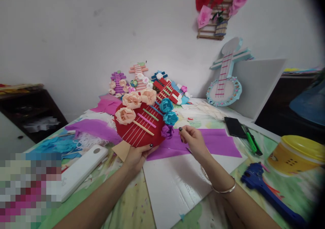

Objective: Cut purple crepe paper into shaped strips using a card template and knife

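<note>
Red guitar [142, 125], pinched by left hand [139, 157], partly hides guitars behind [139, 74]; right hand [194, 141], grip unclear, hovers over purple paper [219, 142].

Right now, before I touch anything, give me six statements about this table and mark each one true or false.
1. The left hand holds the red toy guitar. True.
2. The right hand also grips that guitar. False: it is apart from the guitar, on its right.
3. A purple sheet lies over part of a white board. True.
4. The green cutter lies at the picture's left. False: it lies on the right, beside a flat black object.
5. All the flowers on the red toy guitar are blue. False: there are peach and purple ones too.
6. A yellow-lidded tub stands at the picture's right. True.
</note>
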`<move>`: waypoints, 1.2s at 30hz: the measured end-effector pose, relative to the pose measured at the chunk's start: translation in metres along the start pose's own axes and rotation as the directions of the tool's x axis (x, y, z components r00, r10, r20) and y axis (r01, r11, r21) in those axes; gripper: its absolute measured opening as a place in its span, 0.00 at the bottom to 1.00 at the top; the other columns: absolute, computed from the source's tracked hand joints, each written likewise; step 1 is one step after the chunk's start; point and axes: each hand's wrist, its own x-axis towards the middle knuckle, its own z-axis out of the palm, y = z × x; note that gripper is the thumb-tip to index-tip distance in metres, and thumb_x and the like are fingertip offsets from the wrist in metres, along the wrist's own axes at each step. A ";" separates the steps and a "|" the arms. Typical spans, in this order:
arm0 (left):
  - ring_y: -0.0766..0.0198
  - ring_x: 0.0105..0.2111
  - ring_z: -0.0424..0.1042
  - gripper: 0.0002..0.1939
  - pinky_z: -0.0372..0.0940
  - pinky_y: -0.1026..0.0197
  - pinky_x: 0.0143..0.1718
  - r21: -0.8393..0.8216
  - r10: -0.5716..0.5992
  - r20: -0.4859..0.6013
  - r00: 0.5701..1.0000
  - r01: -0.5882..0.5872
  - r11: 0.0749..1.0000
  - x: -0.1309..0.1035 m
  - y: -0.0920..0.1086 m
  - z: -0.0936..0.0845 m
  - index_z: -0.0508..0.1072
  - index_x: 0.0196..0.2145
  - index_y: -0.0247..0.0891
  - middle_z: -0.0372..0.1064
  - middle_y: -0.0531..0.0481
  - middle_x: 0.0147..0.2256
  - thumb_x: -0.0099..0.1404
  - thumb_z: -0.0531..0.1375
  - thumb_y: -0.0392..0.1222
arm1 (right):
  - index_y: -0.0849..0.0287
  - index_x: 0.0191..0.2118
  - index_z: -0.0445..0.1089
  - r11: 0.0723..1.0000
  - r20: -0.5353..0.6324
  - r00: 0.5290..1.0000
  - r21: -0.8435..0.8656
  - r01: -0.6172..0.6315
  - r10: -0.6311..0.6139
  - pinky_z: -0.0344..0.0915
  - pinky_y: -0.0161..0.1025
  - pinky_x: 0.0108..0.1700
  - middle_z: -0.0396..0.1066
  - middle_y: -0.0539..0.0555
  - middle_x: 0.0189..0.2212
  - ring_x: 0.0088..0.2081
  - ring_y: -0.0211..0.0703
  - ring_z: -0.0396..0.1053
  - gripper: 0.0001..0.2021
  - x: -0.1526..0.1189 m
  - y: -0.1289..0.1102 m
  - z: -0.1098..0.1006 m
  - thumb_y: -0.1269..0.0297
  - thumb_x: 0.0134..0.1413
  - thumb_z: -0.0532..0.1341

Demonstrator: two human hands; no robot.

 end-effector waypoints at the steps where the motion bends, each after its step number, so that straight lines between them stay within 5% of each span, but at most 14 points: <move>1: 0.49 0.45 0.76 0.43 0.69 0.42 0.50 -0.006 -0.002 0.000 1.000 0.002 1.000 0.000 0.000 0.000 0.64 0.57 0.44 0.71 0.43 0.52 0.48 0.58 0.11 | 0.58 0.22 0.62 0.999 -0.032 0.999 0.029 0.027 -0.026 0.52 0.34 0.24 0.58 0.45 0.15 0.19 0.33 0.54 0.15 0.000 -0.002 -0.003 0.55 0.52 0.62; 8: 0.47 0.43 0.76 0.43 0.70 0.37 0.47 0.027 0.012 -0.018 1.000 -0.011 1.000 0.002 0.000 0.000 0.63 0.57 0.44 0.71 0.41 0.51 0.48 0.57 0.11 | 0.58 0.31 0.71 0.956 -0.342 0.921 0.152 0.251 -0.187 0.60 0.35 0.31 0.67 0.48 0.21 0.25 0.35 0.63 0.09 0.007 -0.008 -0.026 0.58 0.51 0.65; 15: 0.48 0.44 0.76 0.43 0.70 0.39 0.48 0.007 0.010 -0.022 1.000 -0.009 1.000 0.004 0.000 -0.001 0.63 0.58 0.44 0.70 0.42 0.53 0.48 0.57 0.11 | 0.58 0.29 0.73 0.928 -0.414 0.883 0.190 0.322 -0.222 0.66 0.39 0.42 0.74 0.55 0.38 0.40 0.41 0.70 0.07 0.009 -0.014 -0.027 0.61 0.49 0.67; 18: 0.49 0.45 0.76 0.43 0.70 0.41 0.49 -0.010 -0.015 -0.037 0.999 0.014 1.000 0.004 0.000 0.000 0.63 0.58 0.44 0.70 0.42 0.53 0.49 0.56 0.11 | 0.56 0.27 0.70 0.858 -0.445 0.871 0.343 0.382 -0.210 0.67 0.43 0.48 0.73 0.54 0.46 0.49 0.43 0.70 0.06 0.011 -0.022 -0.036 0.63 0.47 0.68; 22: 0.49 0.44 0.76 0.42 0.69 0.40 0.49 0.010 -0.024 -0.033 0.999 0.025 1.000 0.004 0.000 0.001 0.64 0.57 0.43 0.72 0.42 0.51 0.49 0.56 0.11 | 0.56 0.29 0.67 0.756 -0.450 0.888 0.550 0.355 -0.090 0.70 0.32 0.33 0.73 0.50 0.35 0.31 0.33 0.71 0.10 0.015 -0.027 -0.055 0.66 0.44 0.69; 24: 0.48 0.43 0.77 0.42 0.70 0.39 0.48 0.015 -0.028 -0.034 0.999 0.028 0.999 0.004 0.000 0.001 0.64 0.57 0.43 0.72 0.41 0.50 0.49 0.56 0.11 | 0.56 0.31 0.66 0.758 -0.424 0.901 0.559 0.336 -0.087 0.60 0.26 0.20 0.68 0.45 0.25 0.19 0.26 0.60 0.10 0.015 -0.028 -0.061 0.66 0.45 0.69; 28: 0.49 0.44 0.76 0.42 0.70 0.41 0.49 -0.009 -0.039 -0.053 0.998 0.038 0.999 0.004 0.001 0.000 0.65 0.57 0.43 0.72 0.42 0.51 0.49 0.56 0.11 | 0.56 0.31 0.68 0.857 -0.435 0.894 0.414 0.307 -0.110 0.45 0.28 0.16 0.54 0.40 0.16 0.15 0.27 0.46 0.10 0.015 -0.028 -0.063 0.61 0.44 0.69; 31: 0.49 0.44 0.76 0.42 0.70 0.41 0.49 0.000 -0.054 -0.044 0.998 0.054 0.999 0.005 0.001 0.000 0.64 0.57 0.42 0.72 0.42 0.50 0.49 0.56 0.11 | 0.60 0.29 0.72 0.954 -0.495 0.854 0.148 0.262 -0.158 0.43 0.31 0.17 0.58 0.43 0.15 0.16 0.28 0.49 0.10 0.015 -0.023 -0.056 0.60 0.42 0.69; 36: 0.46 0.42 0.77 0.41 0.70 0.37 0.47 0.046 -0.094 -0.026 0.995 0.095 0.994 0.003 0.000 0.001 0.64 0.58 0.39 0.74 0.40 0.47 0.49 0.55 0.11 | 0.65 0.38 0.74 0.997 -0.253 0.967 -0.070 0.027 -0.044 0.47 0.33 0.19 0.68 0.48 0.17 0.17 0.31 0.51 0.16 0.015 -0.005 -0.037 0.60 0.42 0.65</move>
